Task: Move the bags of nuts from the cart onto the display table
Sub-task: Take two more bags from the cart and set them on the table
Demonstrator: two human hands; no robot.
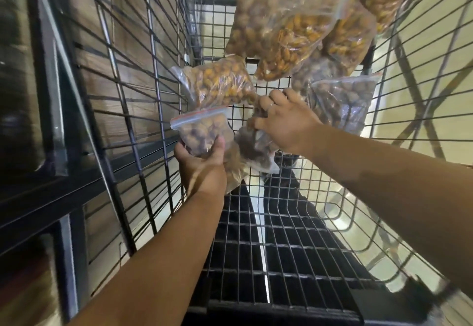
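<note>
I look down into a wire shopping cart [294, 236]. My left hand [202, 167] grips a small clear zip bag of brown nuts [202, 131] with a red seal, held above the cart floor near its left wall. My right hand [284, 121] closes its fingers on a crumpled bag of dark nuts [256, 151] just beside it. Farther in lie several more bags: orange nuts [220, 82], almonds [294, 44], pale round nuts [253, 23] and a dark-nut bag [343, 103] at the right. The display table is not in view.
The cart's wire walls rise on the left [143, 90] and right [419, 82], close around both arms. A dark metal rack [51, 185] with wrapped boxes stands left of the cart. Pale floor shows through the mesh.
</note>
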